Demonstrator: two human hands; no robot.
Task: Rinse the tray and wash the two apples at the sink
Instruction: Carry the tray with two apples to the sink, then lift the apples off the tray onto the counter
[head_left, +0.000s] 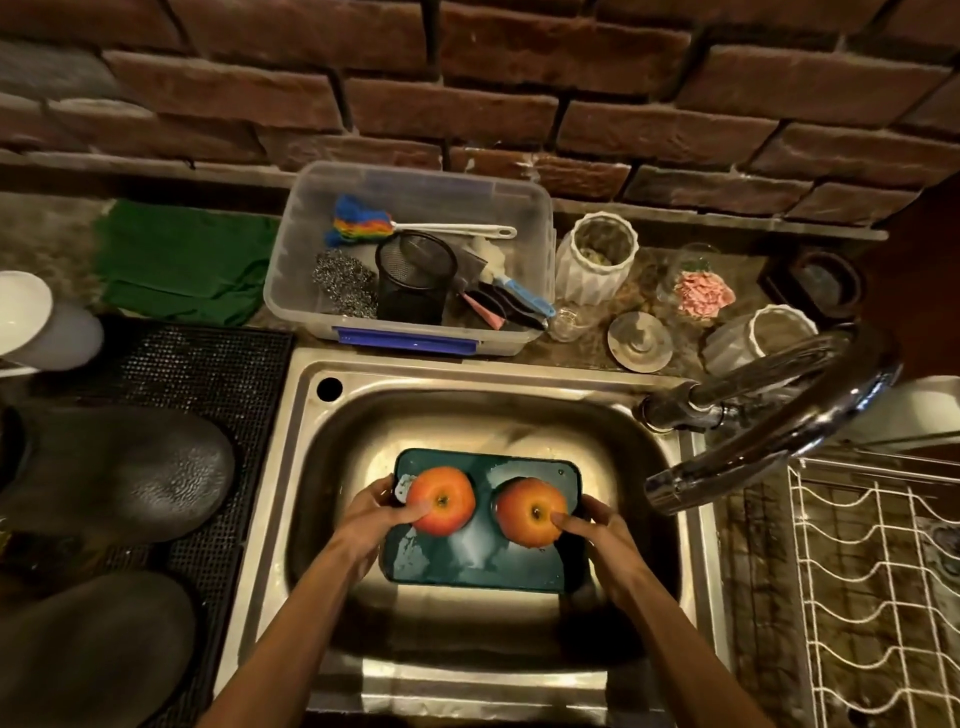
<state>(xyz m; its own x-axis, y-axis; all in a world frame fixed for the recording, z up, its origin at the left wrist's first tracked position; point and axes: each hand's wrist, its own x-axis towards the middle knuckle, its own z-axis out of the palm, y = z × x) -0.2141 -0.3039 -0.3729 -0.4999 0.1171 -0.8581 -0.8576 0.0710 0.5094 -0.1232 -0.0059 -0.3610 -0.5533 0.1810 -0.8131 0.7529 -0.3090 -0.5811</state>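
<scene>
Left hand (376, 514) has its thumb pressed on the front of the left apple (441, 500), and the other fingers wrap the tray's left edge, so it's clamping apple and tray (478, 564) together. Right hand (597, 530) does the mirror job: thumb sits right by the stem dimple of the right apple (531, 512), with the rest of the fingers curled around the tray's right edge. Both apples sit side by side on the far half of the tray, stems up, not touching each other.

The tray itself is a dark teal rectangle, wet and shiny, held inside the steel sink (291, 467), roughly in the middle of the basin. Can't tell if it rests on the bottom or is lifted.

Everything else relative to the sink: the faucet (779, 431) arcs in from the right rim, its spout ending just right of the tray. A clear plastic bin (415, 332) of brushes and scrubbers sits right behind the back rim. A black dotted mat (208, 364) lies along the left side with dark upturned bowls on it, and a white wire rack (872, 571) is off to the right.
</scene>
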